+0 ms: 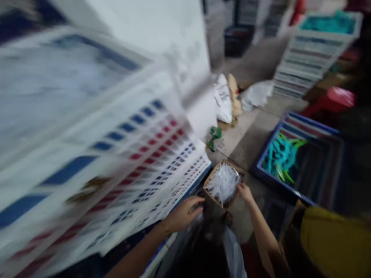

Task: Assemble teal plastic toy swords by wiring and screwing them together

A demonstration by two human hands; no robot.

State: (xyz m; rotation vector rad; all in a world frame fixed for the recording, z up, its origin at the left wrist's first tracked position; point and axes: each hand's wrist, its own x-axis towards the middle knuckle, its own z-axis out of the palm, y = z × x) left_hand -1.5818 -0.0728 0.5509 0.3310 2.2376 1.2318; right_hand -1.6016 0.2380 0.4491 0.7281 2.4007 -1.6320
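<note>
A small cardboard box (213,198) stands on the floor ahead of me, heaped with clear whitish plastic strips (223,181). At the box's right rim is my right hand (245,192), its fingers closed at the edge; blur hides the exact hold. My left hand (184,213) hovers left of the box, in front of the stacked crates. Its fingers are slightly curled, with the thumb apart, and nothing shows between them.
White slotted crates (116,116) tower on my left. At right sits a blue crate (279,187) with teal and lime strips (281,154). Sacks (223,100) and a crate stack (307,61) are farther back. Something yellow (333,239) is at lower right.
</note>
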